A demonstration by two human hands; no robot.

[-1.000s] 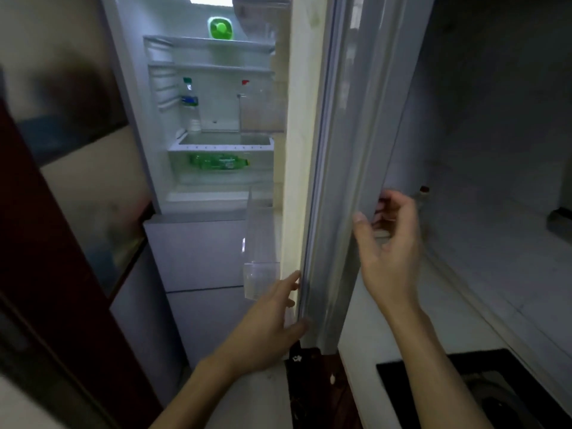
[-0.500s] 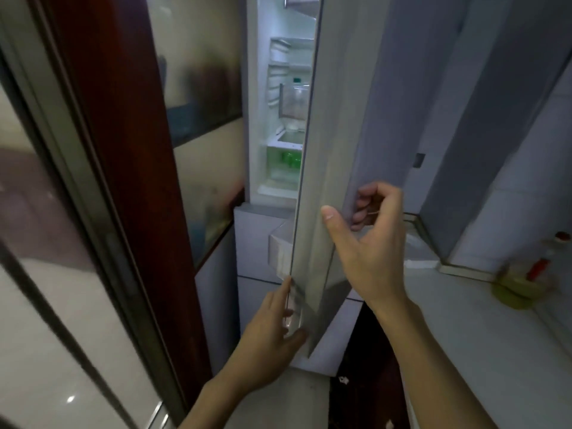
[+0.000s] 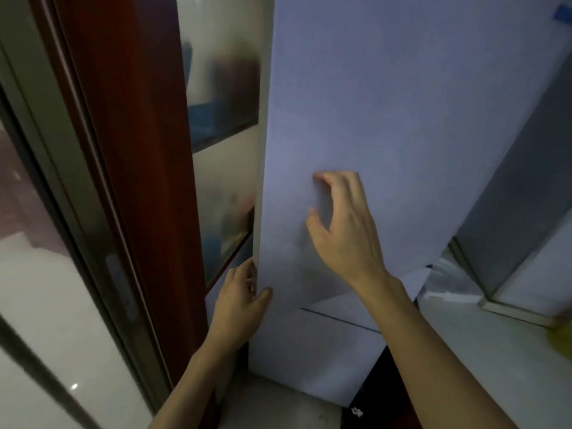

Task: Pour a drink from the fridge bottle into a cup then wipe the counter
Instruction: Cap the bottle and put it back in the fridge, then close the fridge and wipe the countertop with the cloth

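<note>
The pale fridge door (image 3: 387,119) fills the middle of the view and hides the fridge's inside, so no bottle shows. My left hand (image 3: 238,298) grips the door's left edge low down, thumb on the front and fingers behind the edge. My right hand (image 3: 343,233) rests its fingertips on the door's front face, palm lifted off it. No cup is in view.
A dark red wooden frame (image 3: 133,150) and a glass sliding door (image 3: 37,274) stand close on the left. The white counter (image 3: 495,351) runs along the right, with a blurred yellow object (image 3: 563,335) at the frame's edge. The lower fridge front (image 3: 309,351) sits below the door.
The fridge door has swung across and now covers the lit shelves and green bottle. My right hand shifted from the door's edge to its front face. My left hand stayed on the edge.
</note>
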